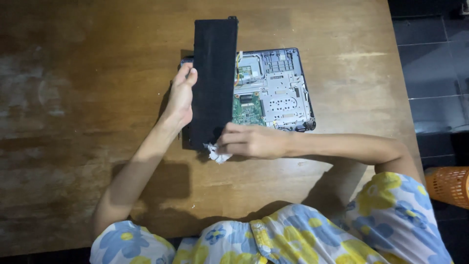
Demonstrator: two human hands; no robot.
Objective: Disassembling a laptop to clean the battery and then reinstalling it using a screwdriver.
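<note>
A long flat black battery pack point(213, 78) is held upright over an opened laptop base point(283, 93) that lies on the wooden table point(88, 98). My left hand point(181, 98) grips the pack's left edge. My right hand point(249, 142) pinches a crumpled white tissue point(215, 154) against the pack's lower end. The laptop base shows grey metal framing and a green circuit board point(248, 107); its left part is hidden behind the pack.
The table's right edge point(400, 73) borders a dark tiled floor point(435, 73). An orange plastic basket point(449, 186) stands on the floor at the right. My floral-patterned clothing fills the bottom of the view.
</note>
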